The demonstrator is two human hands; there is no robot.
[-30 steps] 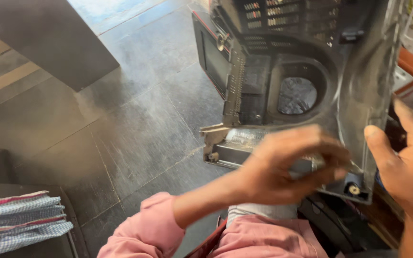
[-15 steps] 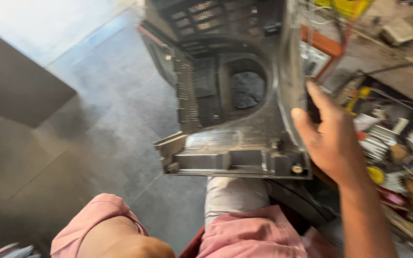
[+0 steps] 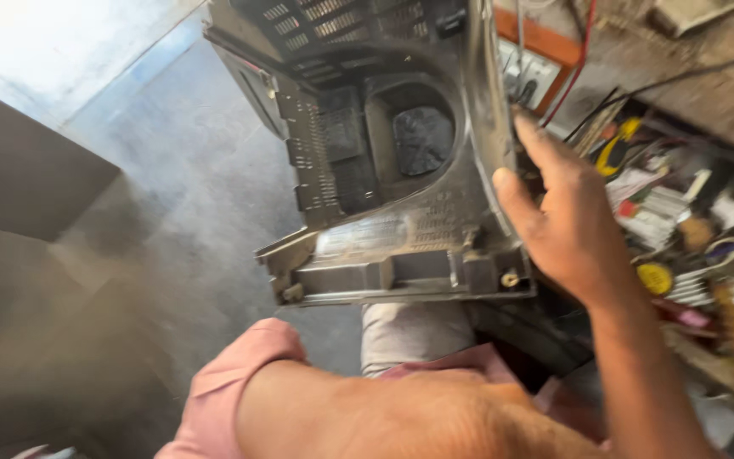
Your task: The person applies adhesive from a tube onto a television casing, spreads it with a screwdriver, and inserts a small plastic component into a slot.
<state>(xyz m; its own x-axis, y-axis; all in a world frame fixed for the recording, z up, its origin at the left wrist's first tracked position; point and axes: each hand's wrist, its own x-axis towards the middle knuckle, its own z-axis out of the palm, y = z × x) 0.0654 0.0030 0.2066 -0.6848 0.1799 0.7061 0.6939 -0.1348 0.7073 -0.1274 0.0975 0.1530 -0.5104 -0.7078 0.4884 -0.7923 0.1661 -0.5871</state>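
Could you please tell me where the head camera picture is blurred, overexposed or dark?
Head view: daylight washes out the top-left floor; the near arm fills the bottom, soft and out of focus; motion smears the cluttered tools at right; the dusty plastic housing and right hand stay fairly sharp.

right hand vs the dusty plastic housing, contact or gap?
Touching. The head view shows the right hand pressed flat on the right edge of the dark plastic housing, thumb on its inner face and fingers along the rim, with no gap visible.
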